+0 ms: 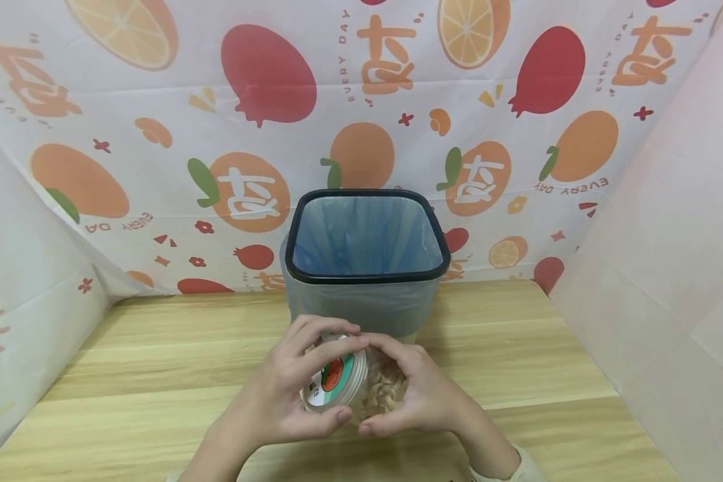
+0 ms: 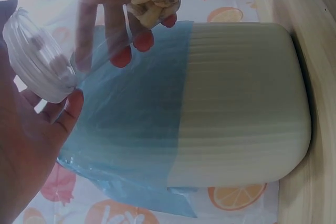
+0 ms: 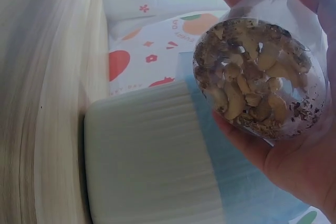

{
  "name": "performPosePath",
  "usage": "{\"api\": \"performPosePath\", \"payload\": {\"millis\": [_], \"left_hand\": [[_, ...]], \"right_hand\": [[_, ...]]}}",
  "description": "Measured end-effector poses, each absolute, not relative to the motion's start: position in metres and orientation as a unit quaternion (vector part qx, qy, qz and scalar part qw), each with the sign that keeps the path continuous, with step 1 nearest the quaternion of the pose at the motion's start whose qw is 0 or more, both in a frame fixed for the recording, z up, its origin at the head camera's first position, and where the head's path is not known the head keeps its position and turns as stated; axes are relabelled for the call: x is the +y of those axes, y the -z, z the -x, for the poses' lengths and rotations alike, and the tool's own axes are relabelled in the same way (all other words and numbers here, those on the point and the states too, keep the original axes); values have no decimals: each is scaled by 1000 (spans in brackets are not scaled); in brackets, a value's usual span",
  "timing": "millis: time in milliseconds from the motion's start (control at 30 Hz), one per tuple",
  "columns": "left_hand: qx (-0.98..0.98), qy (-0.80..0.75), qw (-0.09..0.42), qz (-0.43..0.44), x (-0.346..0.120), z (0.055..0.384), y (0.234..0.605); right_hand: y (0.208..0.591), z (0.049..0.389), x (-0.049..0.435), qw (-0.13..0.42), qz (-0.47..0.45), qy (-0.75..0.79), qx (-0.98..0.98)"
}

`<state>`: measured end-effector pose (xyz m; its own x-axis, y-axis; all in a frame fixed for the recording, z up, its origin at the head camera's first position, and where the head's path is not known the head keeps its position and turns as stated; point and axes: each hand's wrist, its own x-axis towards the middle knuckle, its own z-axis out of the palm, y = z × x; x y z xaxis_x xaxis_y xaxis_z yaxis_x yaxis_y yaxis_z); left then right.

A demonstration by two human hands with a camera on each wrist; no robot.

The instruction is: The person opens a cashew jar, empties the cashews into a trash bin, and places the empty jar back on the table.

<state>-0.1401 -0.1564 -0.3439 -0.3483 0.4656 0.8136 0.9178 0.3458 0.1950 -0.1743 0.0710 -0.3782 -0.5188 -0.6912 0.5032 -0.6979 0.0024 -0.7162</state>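
We see the left hand point(image 1: 292, 385), fingers curled around a labelled lid point(image 1: 330, 385); the right hand point(image 1: 428, 391) grips a clear, tilted cashew jar point(image 1: 387, 388) above the table point(image 1: 156, 375). A black-rimmed wastebasket point(image 1: 361, 301) stands behind.

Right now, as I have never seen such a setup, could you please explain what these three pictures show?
There is no machine here: a person works with two bare hands. The wide picture comes from a head-worn camera looking forward and down; the others come from cameras on each wrist. The left hand holds the lid of a clear jar; the right hand grips the jar's body. Inside are pale, curved pieces. I cannot tell whether the lid is loosened. On the wooden table, beyond the hands, stands a bin with a blue liner and black rim.
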Motion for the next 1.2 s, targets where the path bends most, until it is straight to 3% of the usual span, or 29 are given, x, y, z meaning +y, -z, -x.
{"api": "performPosePath", "payload": {"millis": [333, 900, 1200], "left_hand": [[-779, 338, 316, 423, -158, 141, 349], [-745, 358, 321, 462, -158, 140, 342], [-769, 356, 316, 426, -159, 142, 346]], "right_hand": [[380, 170, 67, 34, -462, -499, -733], [377, 175, 73, -27, -492, -521, -697], [378, 172, 68, 33, -469, -500, -727]]}}
